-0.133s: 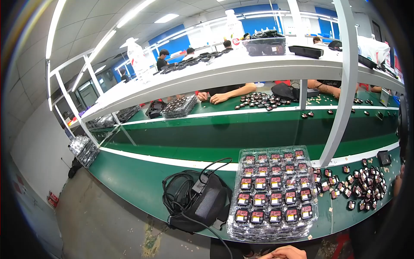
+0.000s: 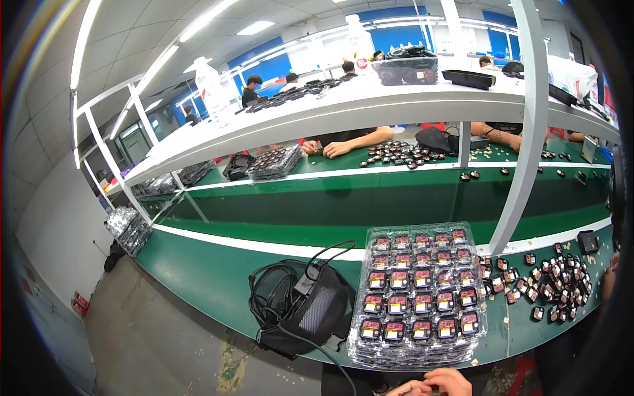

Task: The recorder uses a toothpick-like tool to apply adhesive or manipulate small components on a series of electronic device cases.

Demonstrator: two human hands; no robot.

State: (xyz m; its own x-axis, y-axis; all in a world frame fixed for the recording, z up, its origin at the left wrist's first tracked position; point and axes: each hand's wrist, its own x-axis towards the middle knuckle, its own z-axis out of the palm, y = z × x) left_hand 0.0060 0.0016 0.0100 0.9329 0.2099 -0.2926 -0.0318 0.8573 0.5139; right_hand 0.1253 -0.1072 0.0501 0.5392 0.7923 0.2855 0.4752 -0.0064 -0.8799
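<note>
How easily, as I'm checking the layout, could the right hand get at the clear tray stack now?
Probably yes: the right hand is near the front edge of the tray stack, with nothing visible blocking the way.

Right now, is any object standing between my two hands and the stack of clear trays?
Nothing visible stands between your left hand or right hand and the stack of clear trays. The black bag sits to the left of the stack, outside that path.

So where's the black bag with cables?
In the head view's lower middle, the black bag sits on the green bench, left of the clear tray stack.
</note>
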